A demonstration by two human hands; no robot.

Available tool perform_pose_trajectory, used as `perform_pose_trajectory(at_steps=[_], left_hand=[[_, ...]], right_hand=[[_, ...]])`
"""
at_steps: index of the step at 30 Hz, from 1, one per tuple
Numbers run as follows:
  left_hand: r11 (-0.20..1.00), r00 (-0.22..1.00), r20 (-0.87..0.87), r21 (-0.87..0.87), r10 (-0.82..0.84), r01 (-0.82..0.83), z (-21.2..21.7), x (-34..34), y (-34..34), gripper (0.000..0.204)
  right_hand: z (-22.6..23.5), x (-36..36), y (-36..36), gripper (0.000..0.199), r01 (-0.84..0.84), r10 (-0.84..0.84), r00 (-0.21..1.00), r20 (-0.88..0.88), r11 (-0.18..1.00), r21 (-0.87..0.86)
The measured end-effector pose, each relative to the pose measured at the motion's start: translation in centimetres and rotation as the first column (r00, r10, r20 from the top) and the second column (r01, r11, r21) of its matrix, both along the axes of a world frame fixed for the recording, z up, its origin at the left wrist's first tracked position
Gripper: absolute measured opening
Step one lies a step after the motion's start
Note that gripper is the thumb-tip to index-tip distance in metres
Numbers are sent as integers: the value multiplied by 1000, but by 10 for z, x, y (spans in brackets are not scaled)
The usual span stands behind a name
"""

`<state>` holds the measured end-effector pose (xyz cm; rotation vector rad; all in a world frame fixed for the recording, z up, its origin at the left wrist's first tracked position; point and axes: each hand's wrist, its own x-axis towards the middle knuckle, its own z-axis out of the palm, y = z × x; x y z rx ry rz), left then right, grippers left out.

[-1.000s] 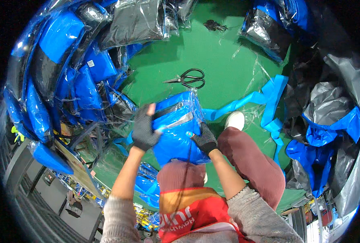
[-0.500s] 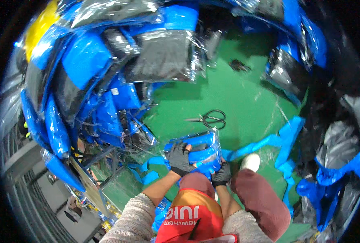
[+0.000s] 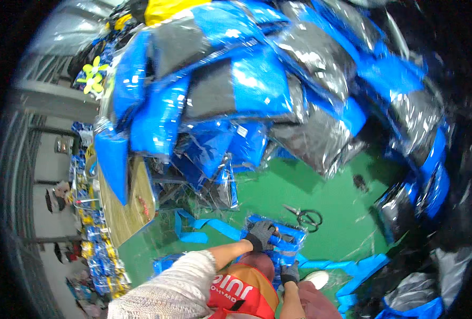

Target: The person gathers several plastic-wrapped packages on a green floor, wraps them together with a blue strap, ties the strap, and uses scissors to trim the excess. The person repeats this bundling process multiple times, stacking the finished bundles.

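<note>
A blue folded package in clear plastic (image 3: pixel 290 244) lies against my knee. My left hand (image 3: pixel 260 235), in a dark grey glove with bare fingertips, grips its left side. Lower down, at the near right edge, my right hand (image 3: pixel 289 273) in a like glove holds the package; its fingers are partly hidden. Scissors (image 3: pixel 309 217) with black handles lie on the green floor just beyond the package, apart from both hands. A light blue strap (image 3: pixel 214 226) runs along the floor to the left, and more blue strap (image 3: pixel 360 271) stretches away on the right.
Plastic-wrapped blue and grey packages (image 3: pixel 262 85) are heaped high in front and to the left. A wooden board (image 3: pixel 129 207) stands at the left. A dark scrap (image 3: pixel 360 183) lies on the green floor (image 3: pixel 257 186). Dark plastic and blue bags (image 3: pixel 416 297) lie at the right.
The view has swung left, so the heap, scissors and hands sit further right and lower. Both hands stay on the package; the left arm is stretched further across.
</note>
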<state>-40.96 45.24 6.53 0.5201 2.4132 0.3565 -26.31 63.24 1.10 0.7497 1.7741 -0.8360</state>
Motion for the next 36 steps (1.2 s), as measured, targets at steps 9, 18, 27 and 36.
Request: perform_pose_trajectory(at_steps=[9,18,27,36], left_hand=[[675,284,-640,522,714,-521,260,-78,-168,31],[-482,-551,43,544,833,-687,264,-68,-440,78],[-463,-206,418,741,885,-486,264,-33,-390,82],[-281,117,289,957,950,-79,359,19,-353,59]], right_hand=[[203,-315,-29,45,-121,-133,588,-798,961,-249],[393,-482,-300,73,-254,-289,760,-583,694,-674],[509,-456,-291,34,-514,-511,-61,-857,752,-412],[587,-426,-393,43,-717,-37,-58,-998,697,16]])
